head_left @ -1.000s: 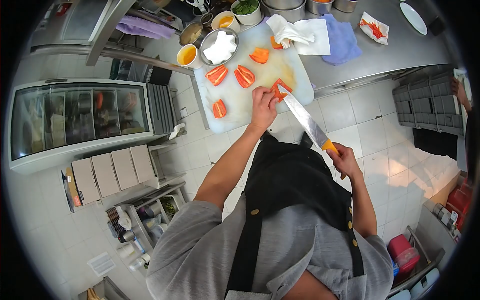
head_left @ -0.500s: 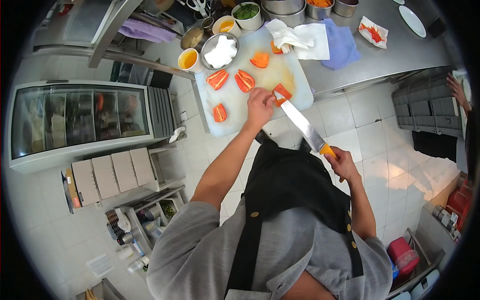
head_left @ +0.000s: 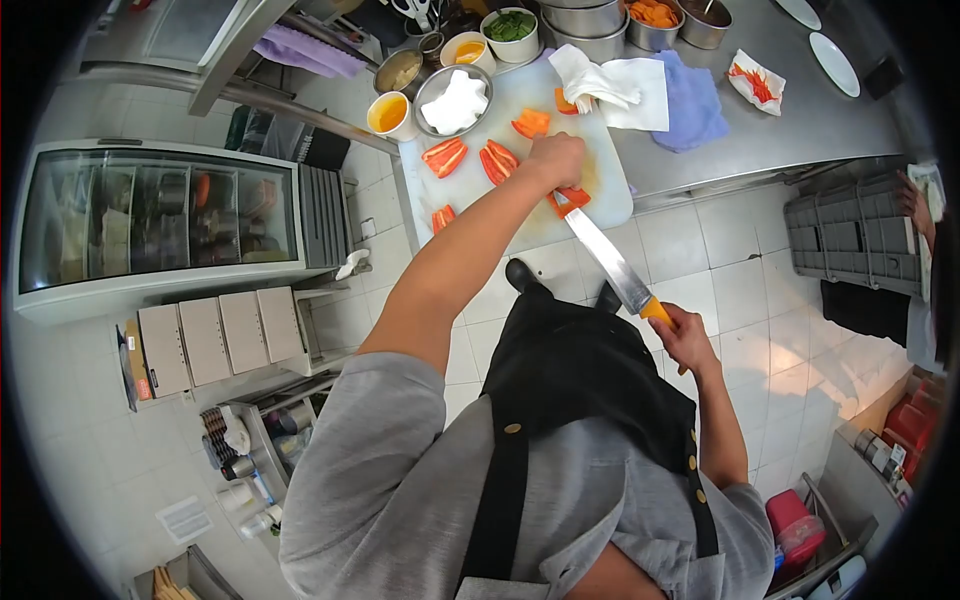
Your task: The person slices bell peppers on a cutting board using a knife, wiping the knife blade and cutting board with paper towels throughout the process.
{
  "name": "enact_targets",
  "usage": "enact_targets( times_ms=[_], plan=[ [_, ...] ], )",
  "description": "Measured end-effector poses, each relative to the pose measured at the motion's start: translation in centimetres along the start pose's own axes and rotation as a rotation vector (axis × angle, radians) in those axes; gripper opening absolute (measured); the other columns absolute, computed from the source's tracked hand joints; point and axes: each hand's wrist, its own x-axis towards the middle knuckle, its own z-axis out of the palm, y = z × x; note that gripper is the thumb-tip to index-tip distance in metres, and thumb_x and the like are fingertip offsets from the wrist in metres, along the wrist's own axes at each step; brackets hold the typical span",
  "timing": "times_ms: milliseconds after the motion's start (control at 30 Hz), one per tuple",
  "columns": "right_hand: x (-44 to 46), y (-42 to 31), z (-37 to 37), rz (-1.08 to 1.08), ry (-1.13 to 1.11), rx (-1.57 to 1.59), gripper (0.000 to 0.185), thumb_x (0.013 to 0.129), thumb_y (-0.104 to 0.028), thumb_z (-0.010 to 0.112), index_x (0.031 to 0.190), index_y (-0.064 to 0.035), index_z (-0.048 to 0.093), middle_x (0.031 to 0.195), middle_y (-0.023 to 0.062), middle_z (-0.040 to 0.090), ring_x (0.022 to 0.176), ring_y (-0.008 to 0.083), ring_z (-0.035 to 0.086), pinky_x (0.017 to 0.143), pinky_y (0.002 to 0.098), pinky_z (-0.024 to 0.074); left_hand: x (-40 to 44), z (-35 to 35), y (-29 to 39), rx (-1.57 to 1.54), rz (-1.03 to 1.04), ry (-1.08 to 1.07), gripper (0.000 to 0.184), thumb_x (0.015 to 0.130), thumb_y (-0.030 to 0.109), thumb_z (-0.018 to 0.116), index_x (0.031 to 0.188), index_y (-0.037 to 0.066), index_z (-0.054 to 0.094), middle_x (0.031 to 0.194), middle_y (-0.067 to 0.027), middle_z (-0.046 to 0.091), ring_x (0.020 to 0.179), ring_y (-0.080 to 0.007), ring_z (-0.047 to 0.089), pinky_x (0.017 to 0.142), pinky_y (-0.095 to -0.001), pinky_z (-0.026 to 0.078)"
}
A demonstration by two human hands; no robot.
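Note:
My right hand [head_left: 690, 340] is wrapped round the yellow handle of a long kitchen knife [head_left: 612, 260]. The blade's tip reaches a red bell pepper piece [head_left: 570, 204] near the front of the white cutting board [head_left: 520, 235]. My left hand [head_left: 557, 162] is closed over the far side of that piece, its fingertips largely hidden. Two pepper wedges, a left one [head_left: 444, 157] and a middle one [head_left: 497, 162], lie on the board. My forearm is beside them, near another wedge [head_left: 442, 217]. Orange-red pepper pieces [head_left: 531, 123] lie beyond my left hand.
A metal bowl with white contents [head_left: 454, 103] stands on the board's left corner. White paper towels [head_left: 620, 88] and a blue cloth [head_left: 692, 103] lie to the right. Tubs and metal pots [head_left: 585, 45] line the back. Another person's hand [head_left: 915, 205] shows at far right.
My left hand has moved away from me and to the right, from the pepper piece's left edge to its far side. The knife tip stays at the piece.

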Motion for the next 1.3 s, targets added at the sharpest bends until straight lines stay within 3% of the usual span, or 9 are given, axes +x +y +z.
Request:
enact_targets(
  times_ms=[67, 233, 433, 533, 600, 733, 967, 1167, 1300],
  plan=[
    [0.6, -0.3, -0.1, -0.018, -0.042, -0.032, 0.033, 0.095, -0.027, 0.064, 0.118, -0.0028, 0.066, 0.062, 0.0095, 0.061, 0.042, 0.0181, 0.057, 0.033, 0.0336, 0.0485, 0.0, 0.1, 0.2, -0.003, 0.011, 0.003, 0.037, 0.068, 0.019, 0.084, 0.101, 0.007, 0.072, 0.107, -0.0125, 0.071, 0.104, -0.0274, 0.066, 0.093, -0.0459, 0.043],
    [2.1, -1.3, 0.9, -0.008, -0.049, -0.016, 0.033, 0.094, -0.027, 0.064, 0.118, -0.0029, 0.066, 0.063, 0.0107, 0.061, 0.042, 0.0197, 0.057, 0.033, 0.0343, 0.048, 0.2, 0.3, -0.1, 0.054, 0.027, 0.02, 0.038, 0.066, 0.025, 0.085, 0.095, 0.007, 0.07, 0.101, -0.0121, 0.071, 0.106, -0.0273, 0.064, 0.088, -0.0439, 0.048],
    [1.2, -0.4, 2.2, -0.05, -0.058, -0.067, 0.03, 0.091, -0.025, 0.069, 0.108, -0.0001, 0.068, 0.07, 0.014, 0.064, 0.061, 0.0212, 0.062, 0.064, 0.0366, 0.0496, -0.2, 0.6, -0.3, 0.092, 0.042, 0.078, 0.038, 0.068, 0.025, 0.083, 0.097, 0.006, 0.07, 0.098, -0.0115, 0.071, 0.105, -0.0267, 0.064, 0.088, -0.0426, 0.048],
    [0.4, 0.6, 3.1, -0.072, -0.103, 0.125, 0.028, 0.094, -0.026, 0.068, 0.108, -0.0017, 0.068, 0.061, 0.0062, 0.059, 0.051, 0.0129, 0.054, 0.051, 0.0307, 0.0449, 0.3, 1.2, -0.9, 0.067, 0.045, 0.024, 0.035, 0.069, 0.023, 0.08, 0.1, 0.009, 0.071, 0.099, -0.0098, 0.071, 0.105, -0.0273, 0.064, 0.09, -0.0427, 0.047],
    [-0.5, -0.9, 2.3, 0.051, -0.187, 0.327, 0.026, 0.097, -0.026, 0.065, 0.111, -0.0036, 0.067, 0.058, -0.0019, 0.054, 0.044, 0.0049, 0.046, 0.041, 0.0241, 0.0365, 0.0, 0.4, -2.8, -0.211, 0.068, 0.006, 0.021, 0.075, 0.006, 0.068, 0.095, 0.008, 0.072, 0.106, -0.0117, 0.07, 0.108, -0.0281, 0.063, 0.094, -0.0437, 0.042],
    [-2.7, -6.7, -2.8, -0.024, -0.107, 0.447, 0.026, 0.097, -0.026, 0.065, 0.106, -0.002, 0.067, 0.057, -0.0011, 0.054, 0.043, 0.0059, 0.048, 0.041, 0.0236, 0.0383, -8.1, -5.4, -2.6, -0.276, 0.369, 0.683, 0.062, 0.065, -0.013, 0.057, 0.117, 0.019, 0.069, 0.138, -0.007, 0.055, 0.13, -0.0327, 0.046, 0.105, -0.0461, 0.036],
    [-0.2, -18.6, -11.1, -0.203, 0.078, 0.443, 0.03, 0.101, -0.028, 0.057, 0.108, 0.0001, 0.064, 0.059, 0.0012, 0.054, 0.041, 0.0071, 0.047, 0.041, 0.0245, 0.0388, -3.9, -18.0, -1.9, 0.369, 0.545, 0.92, 0.084, 0.07, -0.013, 0.056, 0.137, 0.038, 0.057, 0.163, -0.0053, 0.021, 0.15, -0.0395, 0.013, 0.113, -0.06, 0.025],
    [-4.6, -14.3, -11.2, -0.155, 0.233, 0.395, 0.029, 0.101, -0.029, 0.057, 0.103, 0.0001, 0.064, 0.057, 0.0007, 0.054, 0.04, 0.0072, 0.049, 0.041, 0.0232, 0.0398, 3.4, -22.4, -4.3, 0.316, 0.121, 0.944, 0.059, 0.079, 0.004, 0.062, 0.135, 0.021, 0.058, 0.157, -0.0127, 0.031, 0.147, -0.04, 0.022, 0.11, -0.0611, 0.03],
    [-8.2, -7.3, -8.2, -0.013, 0.389, 0.593, 0.027, 0.1, -0.028, 0.057, 0.102, -0.0015, 0.064, 0.056, 0.0013, 0.053, 0.038, 0.0077, 0.047, 0.037, 0.0229, 0.0381, 1.6, -15.5, -0.4, -0.208, 0.099, 0.858, 0.043, 0.08, 0.017, 0.067, 0.119, 0.0, 0.057, 0.13, -0.0224, 0.055, 0.117, -0.0418, 0.055, 0.099, -0.0511, 0.045]
  ],
)
